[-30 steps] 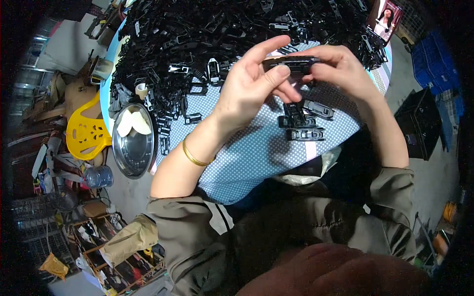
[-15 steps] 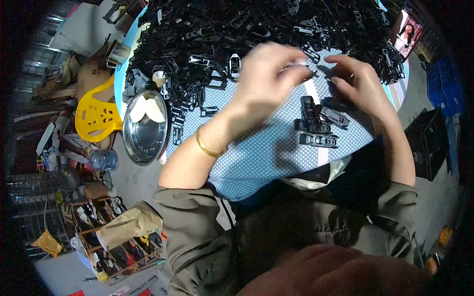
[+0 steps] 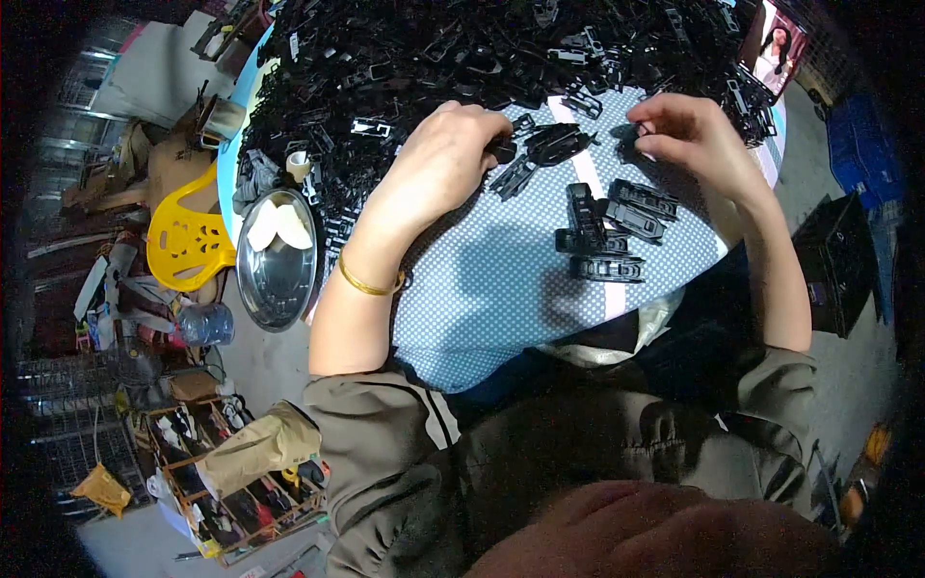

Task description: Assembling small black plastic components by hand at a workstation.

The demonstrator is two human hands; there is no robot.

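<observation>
Left hand (image 3: pixel 438 159) curls against black parts (image 3: pixel 551 146), grip unclear; right hand (image 3: pixel 705 144) gapes; near cluster (image 3: pixel 584 214) sits apart, likely for reach.

Pile (image 3: pixel 405 67) cropped, contents of left hand (image 3: pixel 441 159) unclear

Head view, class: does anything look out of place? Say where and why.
The tray at the table's left edge looks odd: it bears two pale pieces, perhaps fruit, close to a heap of black parts.
</observation>
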